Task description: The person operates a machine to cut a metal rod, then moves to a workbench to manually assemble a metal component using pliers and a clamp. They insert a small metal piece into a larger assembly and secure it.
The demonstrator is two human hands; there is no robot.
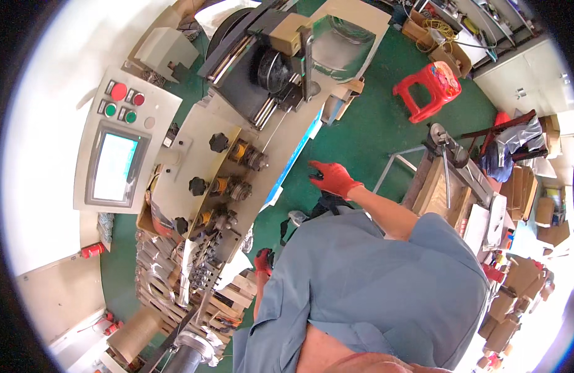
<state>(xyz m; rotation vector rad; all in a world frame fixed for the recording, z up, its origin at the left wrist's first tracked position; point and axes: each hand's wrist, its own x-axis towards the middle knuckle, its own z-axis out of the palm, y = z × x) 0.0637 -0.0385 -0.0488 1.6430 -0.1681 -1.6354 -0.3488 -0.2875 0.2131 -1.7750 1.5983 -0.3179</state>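
Shirt (374, 273) nearest; R hand (334, 179) unclenched; L hand (263, 261) grip unclear; mach. (189, 149) L, stool (445, 82) ahead.

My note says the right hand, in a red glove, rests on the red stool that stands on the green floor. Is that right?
Not quite: the hand is not on the stool. The head view shows the right hand, in a red glove, held apart from the red stool that stands on the green floor.
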